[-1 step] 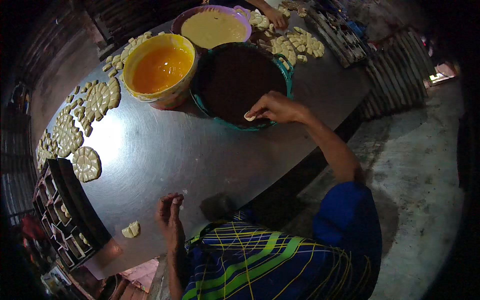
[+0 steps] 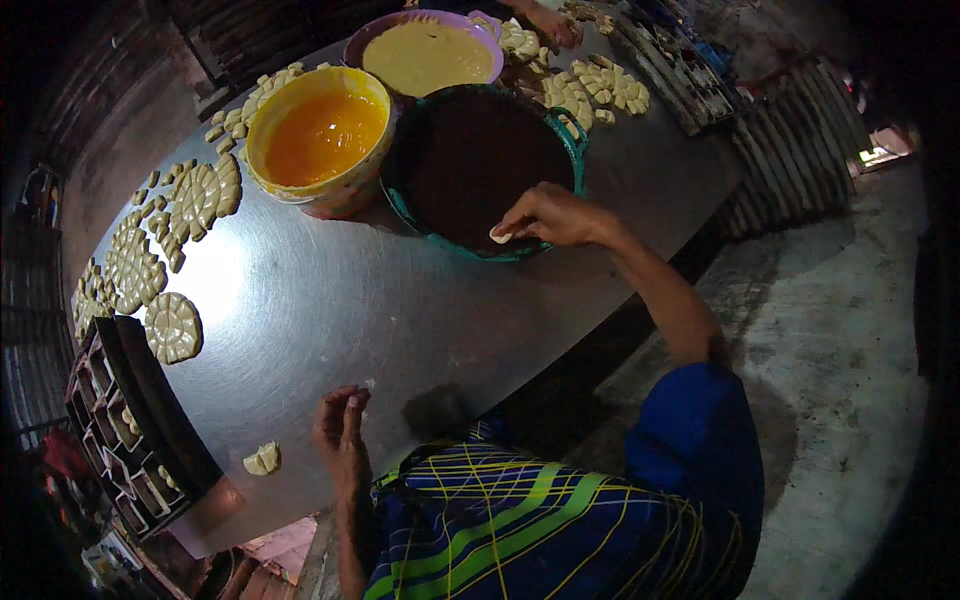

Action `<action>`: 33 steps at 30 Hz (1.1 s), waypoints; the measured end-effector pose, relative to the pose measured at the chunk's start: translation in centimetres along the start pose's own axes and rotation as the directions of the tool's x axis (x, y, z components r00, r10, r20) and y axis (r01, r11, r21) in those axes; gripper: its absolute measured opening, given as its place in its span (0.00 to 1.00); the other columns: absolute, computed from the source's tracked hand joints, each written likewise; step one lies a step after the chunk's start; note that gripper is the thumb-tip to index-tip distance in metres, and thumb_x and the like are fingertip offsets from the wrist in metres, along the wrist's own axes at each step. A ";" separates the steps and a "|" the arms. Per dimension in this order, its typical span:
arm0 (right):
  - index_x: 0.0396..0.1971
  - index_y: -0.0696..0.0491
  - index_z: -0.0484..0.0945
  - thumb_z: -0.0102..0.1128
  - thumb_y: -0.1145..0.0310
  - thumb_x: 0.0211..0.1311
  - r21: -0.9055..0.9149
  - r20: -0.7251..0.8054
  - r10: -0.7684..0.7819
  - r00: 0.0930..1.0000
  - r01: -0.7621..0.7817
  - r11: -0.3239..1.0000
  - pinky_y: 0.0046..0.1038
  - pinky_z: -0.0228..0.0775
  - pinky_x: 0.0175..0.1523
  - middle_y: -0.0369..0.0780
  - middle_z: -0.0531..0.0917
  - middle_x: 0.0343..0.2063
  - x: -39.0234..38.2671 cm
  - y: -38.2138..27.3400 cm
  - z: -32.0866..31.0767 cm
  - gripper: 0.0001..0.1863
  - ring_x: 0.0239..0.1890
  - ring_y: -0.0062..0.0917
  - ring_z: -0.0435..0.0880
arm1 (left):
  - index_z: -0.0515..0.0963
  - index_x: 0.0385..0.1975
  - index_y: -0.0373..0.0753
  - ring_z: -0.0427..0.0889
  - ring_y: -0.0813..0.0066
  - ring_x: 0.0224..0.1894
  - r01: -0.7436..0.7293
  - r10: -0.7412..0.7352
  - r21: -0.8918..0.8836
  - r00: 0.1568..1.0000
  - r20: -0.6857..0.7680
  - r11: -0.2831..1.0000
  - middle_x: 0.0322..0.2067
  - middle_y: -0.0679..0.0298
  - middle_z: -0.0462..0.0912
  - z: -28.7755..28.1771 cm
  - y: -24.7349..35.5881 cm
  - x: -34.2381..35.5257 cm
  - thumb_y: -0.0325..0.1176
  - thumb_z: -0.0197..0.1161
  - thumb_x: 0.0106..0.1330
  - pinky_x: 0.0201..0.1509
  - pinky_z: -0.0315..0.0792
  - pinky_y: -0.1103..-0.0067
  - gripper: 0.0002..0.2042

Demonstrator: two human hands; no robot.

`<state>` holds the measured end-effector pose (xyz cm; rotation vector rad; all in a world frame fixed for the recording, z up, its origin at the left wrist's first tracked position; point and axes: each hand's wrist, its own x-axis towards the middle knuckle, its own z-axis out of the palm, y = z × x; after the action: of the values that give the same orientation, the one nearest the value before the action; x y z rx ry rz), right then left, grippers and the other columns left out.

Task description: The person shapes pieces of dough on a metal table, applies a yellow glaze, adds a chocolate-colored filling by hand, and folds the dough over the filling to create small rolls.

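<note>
My right hand [image 2: 555, 216] is closed in a pinch on a small pale piece of dough [image 2: 499, 236]. It hovers over the near right rim of a green basin [image 2: 478, 150] holding a dark brown mass. My left hand [image 2: 343, 425] is above the metal table [image 2: 300, 370], near its front edge, fingers drawn together; whatever they may hold is hidden. To the left of that hand lies a torn lump of dough [image 2: 262, 459].
Beside the green basin stand a yellow bucket [image 2: 262, 150] of orange liquid and a purple basin [image 2: 495, 45] of pale batter. Scored dough rounds [image 2: 173, 328] line the table's left side. A dark compartmented rack [image 2: 150, 410] occupies the left corner. Another person's hand [image 2: 553, 25] is at the far side.
The other person's hand at the far side has shifted slightly up and away. My own hands have stayed in place.
</note>
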<state>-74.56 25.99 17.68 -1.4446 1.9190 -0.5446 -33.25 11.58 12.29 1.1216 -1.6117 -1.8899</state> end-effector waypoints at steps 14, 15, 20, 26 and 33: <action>0.49 0.57 0.82 0.61 0.80 0.62 0.600 0.063 0.117 0.991 -0.131 0.789 0.28 0.79 0.50 0.41 0.87 0.43 -0.9 0.0 -0.3 0.15 0.46 0.27 0.86 | 0.78 0.43 0.37 0.81 0.71 0.47 0.077 -0.068 -0.069 0.990 0.122 0.995 0.41 0.61 0.83 2.0 0.8 0.5 0.33 0.60 0.70 0.56 0.72 0.73 0.08; 0.51 0.57 0.81 0.60 0.80 0.63 0.764 0.078 0.223 0.972 -0.202 0.613 0.28 0.80 0.50 0.41 0.86 0.43 -1.0 -0.5 0.1 0.16 0.46 0.28 0.86 | 0.78 0.44 0.37 0.81 0.70 0.47 0.125 -0.102 -0.134 0.981 0.163 0.983 0.41 0.61 0.83 2.3 0.8 0.7 0.34 0.60 0.70 0.56 0.72 0.73 0.09; 0.63 0.54 0.70 0.60 0.76 0.66 0.985 -0.169 0.113 0.979 0.165 0.046 0.29 0.80 0.55 0.40 0.82 0.51 0.1 -2.8 5.5 0.25 0.50 0.27 0.84 | 0.74 0.56 0.37 0.79 0.65 0.51 0.429 -0.239 -0.368 0.855 0.461 0.825 0.48 0.59 0.80 5.7 1.9 1.9 0.40 0.58 0.72 0.59 0.71 0.70 0.18; 0.67 0.52 0.65 0.56 0.79 0.67 0.900 -0.353 0.111 0.929 0.370 -0.231 0.30 0.79 0.57 0.40 0.77 0.59 1.7 -10.0 15.0 0.28 0.55 0.26 0.82 | 0.71 0.61 0.37 0.75 0.68 0.58 0.481 -0.149 -0.537 0.824 0.546 0.693 0.56 0.60 0.77 7.3 5.7 2.9 0.46 0.53 0.75 0.63 0.69 0.68 0.23; 0.62 0.50 0.68 0.55 0.80 0.65 0.954 -0.269 0.121 0.955 0.282 -0.103 0.28 0.82 0.51 0.37 0.78 0.54 2.4 -14.5 18.5 0.25 0.52 0.24 0.81 | 0.72 0.53 0.40 0.75 0.70 0.56 0.382 -0.185 -0.562 0.908 0.375 0.734 0.51 0.63 0.78 2.7 4.4 1.5 0.40 0.58 0.73 0.65 0.67 0.66 0.15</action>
<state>-51.85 20.53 14.03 -0.3195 0.8138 -1.8651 -37.06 11.06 16.03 0.8417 -0.8007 -2.6308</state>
